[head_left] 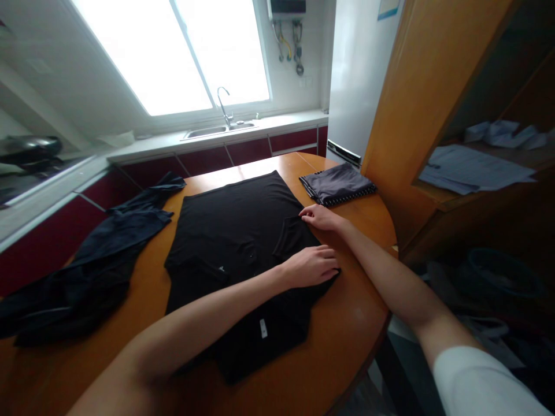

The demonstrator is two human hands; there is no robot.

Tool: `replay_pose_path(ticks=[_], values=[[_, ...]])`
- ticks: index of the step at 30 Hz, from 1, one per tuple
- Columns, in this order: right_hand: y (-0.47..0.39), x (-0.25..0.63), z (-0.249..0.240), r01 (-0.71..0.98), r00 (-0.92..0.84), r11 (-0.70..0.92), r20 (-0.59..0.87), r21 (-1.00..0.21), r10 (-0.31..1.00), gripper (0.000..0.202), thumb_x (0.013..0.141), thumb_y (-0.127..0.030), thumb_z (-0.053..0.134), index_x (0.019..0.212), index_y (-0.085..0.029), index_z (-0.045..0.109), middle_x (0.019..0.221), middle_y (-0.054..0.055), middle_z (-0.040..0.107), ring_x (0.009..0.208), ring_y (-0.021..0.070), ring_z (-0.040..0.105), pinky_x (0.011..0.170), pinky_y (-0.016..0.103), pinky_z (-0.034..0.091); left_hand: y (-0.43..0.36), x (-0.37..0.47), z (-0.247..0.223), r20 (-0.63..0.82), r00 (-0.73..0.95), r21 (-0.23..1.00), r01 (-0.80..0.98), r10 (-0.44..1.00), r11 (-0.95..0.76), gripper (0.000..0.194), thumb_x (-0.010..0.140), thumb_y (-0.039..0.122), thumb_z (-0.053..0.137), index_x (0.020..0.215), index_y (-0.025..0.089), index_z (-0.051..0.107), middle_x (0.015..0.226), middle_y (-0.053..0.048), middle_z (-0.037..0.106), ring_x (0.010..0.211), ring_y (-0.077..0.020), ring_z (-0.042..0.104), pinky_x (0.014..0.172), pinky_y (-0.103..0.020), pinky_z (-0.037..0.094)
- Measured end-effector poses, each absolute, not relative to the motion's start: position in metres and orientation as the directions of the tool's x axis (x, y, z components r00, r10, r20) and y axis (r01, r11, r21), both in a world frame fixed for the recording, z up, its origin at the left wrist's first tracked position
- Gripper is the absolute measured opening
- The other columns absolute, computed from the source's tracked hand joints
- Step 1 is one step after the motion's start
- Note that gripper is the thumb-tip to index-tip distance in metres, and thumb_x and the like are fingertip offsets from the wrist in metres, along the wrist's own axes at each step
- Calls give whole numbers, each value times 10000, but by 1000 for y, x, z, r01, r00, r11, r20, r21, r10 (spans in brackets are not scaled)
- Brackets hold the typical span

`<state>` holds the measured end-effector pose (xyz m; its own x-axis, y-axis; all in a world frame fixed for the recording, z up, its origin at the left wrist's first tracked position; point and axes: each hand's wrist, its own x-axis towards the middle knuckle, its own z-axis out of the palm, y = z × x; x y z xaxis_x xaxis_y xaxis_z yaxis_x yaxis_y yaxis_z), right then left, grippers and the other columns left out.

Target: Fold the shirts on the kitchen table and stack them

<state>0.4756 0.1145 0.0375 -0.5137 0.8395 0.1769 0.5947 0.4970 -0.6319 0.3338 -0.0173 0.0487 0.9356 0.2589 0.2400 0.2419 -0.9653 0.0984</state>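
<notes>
A black shirt (234, 225) lies spread on the orange wooden table (347, 323), with a small white label near its lower end. My left hand (311, 266) reaches across the shirt to its right side, fingers bent down and closed on the edge of the black cloth. Farther back, my right hand (321, 217) has its thumb and fingertips pinched at the shirt's right edge. Behind my right hand rests a folded dark grey garment (340, 184) with a patterned trim.
Dark blue clothes (108, 248) lie heaped along the table's left side. Beyond the table are a counter with a sink (206, 132) and a fridge (358, 75). A wooden shelf at the right holds papers (470, 167).
</notes>
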Motion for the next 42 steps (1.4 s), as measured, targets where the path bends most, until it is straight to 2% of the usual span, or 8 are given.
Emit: replay_pose_path(ticks=[7,14,23,27,31,33,38,42], values=[[116,476,36,591,-517,510,191,-625,834,244,921,-178,610,1106,-158,768,965,72,767,827,173,675,790,253,484,-8,316,63,307,877,339,262,370,-904,323,1031,228,446,1254,225,680,1241,-91,694,1160,-201,636,1042,-336,485],[119,477,32,580,-509,522,222,-625,831,235,926,-172,601,1083,-174,776,1008,72,772,888,192,691,828,265,494,-19,313,49,62,946,213,300,319,-930,651,994,575,474,1572,317,321,1653,-94,255,1529,-354,178,1198,-635,160],[113,470,40,508,-442,456,234,-731,866,177,916,-144,607,998,-133,764,811,49,740,720,139,639,717,233,476,-27,309,57,23,978,316,188,206,-930,800,1000,554,480,1626,231,101,1657,-119,217,1542,-266,152,1248,-503,96],[100,468,51,142,-496,142,54,-980,867,314,1007,-353,524,983,-110,723,871,101,753,722,157,683,702,256,532,-27,307,53,71,978,334,161,195,-929,774,1017,502,476,1624,193,108,1647,-127,239,1539,-234,168,1254,-454,131],[89,469,57,72,-775,-320,-255,-945,578,566,1036,-555,368,1012,-97,699,1005,174,757,919,231,736,815,332,583,-27,307,53,77,976,332,167,203,-928,758,1017,513,470,1621,194,143,1641,-113,267,1538,-231,176,1258,-446,117],[92,466,53,28,-731,-402,-294,-915,616,510,1056,-487,364,1005,-91,681,979,176,759,920,225,743,831,336,589,-27,308,54,62,978,334,168,200,-927,754,1022,522,450,1621,181,144,1642,-108,266,1540,-227,165,1261,-430,95],[111,457,40,-266,-373,-272,-161,-925,914,391,1074,-304,358,925,-116,666,961,162,765,913,194,745,916,349,572,-28,308,55,39,977,339,184,209,-923,745,1020,520,455,1621,198,154,1650,-89,247,1540,-233,162,1262,-424,84],[115,455,35,-180,-239,32,76,-983,968,324,1032,-319,449,947,-155,716,1050,128,770,1008,215,723,986,399,539,-30,307,52,79,975,335,172,209,-926,733,1015,509,479,1611,183,203,1640,-90,276,1538,-223,178,1265,-425,93]])
